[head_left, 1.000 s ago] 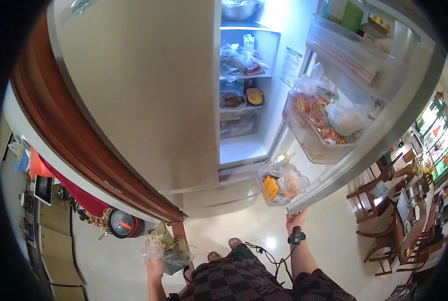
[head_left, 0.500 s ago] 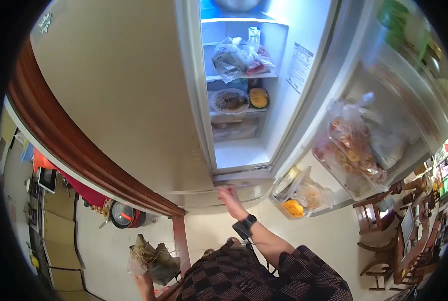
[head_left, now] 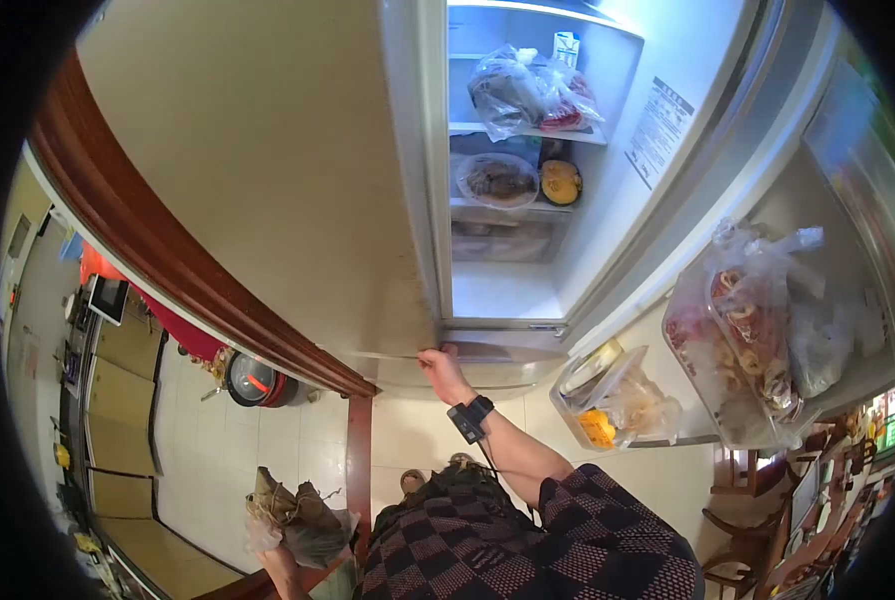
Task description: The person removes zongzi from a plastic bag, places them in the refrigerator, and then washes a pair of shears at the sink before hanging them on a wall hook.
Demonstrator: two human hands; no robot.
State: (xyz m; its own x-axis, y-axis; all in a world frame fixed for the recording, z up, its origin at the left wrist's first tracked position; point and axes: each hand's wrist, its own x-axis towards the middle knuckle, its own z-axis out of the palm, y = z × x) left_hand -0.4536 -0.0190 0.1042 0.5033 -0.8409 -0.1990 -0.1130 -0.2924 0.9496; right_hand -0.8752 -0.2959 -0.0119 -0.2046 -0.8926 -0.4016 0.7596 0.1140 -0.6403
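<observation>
My right hand (head_left: 445, 375), with a black band and small device (head_left: 469, 416) at the wrist, is at the lower corner of the closed left fridge door (head_left: 297, 200). Its fingers are curled at the door's bottom edge, just above the lower drawer front (head_left: 507, 375). Low on the left, my left hand (head_left: 275, 552) is closed around a bundle of zongzi (head_left: 302, 522), brownish-green and tied with string, partly in clear plastic. The right fridge door (head_left: 647, 335) stands wide open. Inside are knotted plastic bags (head_left: 532, 92), a covered bowl (head_left: 497, 180) and a cut yellow squash (head_left: 560, 183).
Bagged food (head_left: 752, 330) fills the open door's bin; a lower bin (head_left: 607, 400) holds more packages. Brown wooden trim (head_left: 167, 250) runs beside the fridge. A dark lidded pot (head_left: 255, 378) is on the floor at left, and wooden chairs and a table (head_left: 817, 510) are at right.
My right hand has shifted slightly left and up along the left door's bottom edge. The view has moved, so the fridge interior sits further right. My left hand still holds the zongzi.
</observation>
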